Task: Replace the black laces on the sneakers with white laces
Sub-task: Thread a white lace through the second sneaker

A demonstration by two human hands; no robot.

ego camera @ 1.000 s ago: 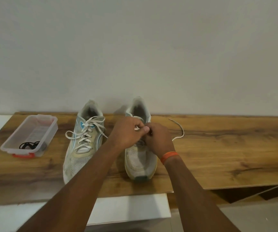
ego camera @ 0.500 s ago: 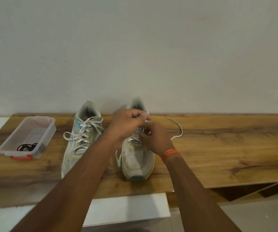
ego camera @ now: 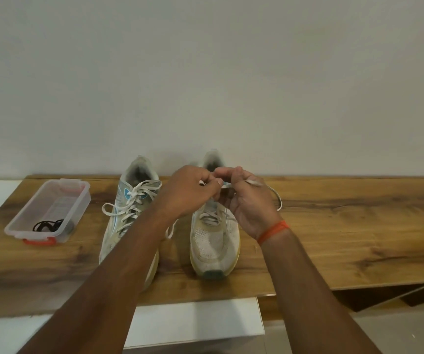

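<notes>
Head view: clear tub (ego camera: 76,200) holds black laces (ego camera: 48,225) on table (ego camera: 333,226)

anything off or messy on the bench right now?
Nothing damaged or spilled. Only loose ends: the left sneaker has its white lace untied and splayed, and the lace end of the right sneaker trails on the table. Black laces sit in the clear bin.

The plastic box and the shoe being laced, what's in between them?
In the head view, the other sneaker, already wearing white laces, stands between the plastic box and the sneaker being laced, with bare wooden tabletop around it.
</notes>
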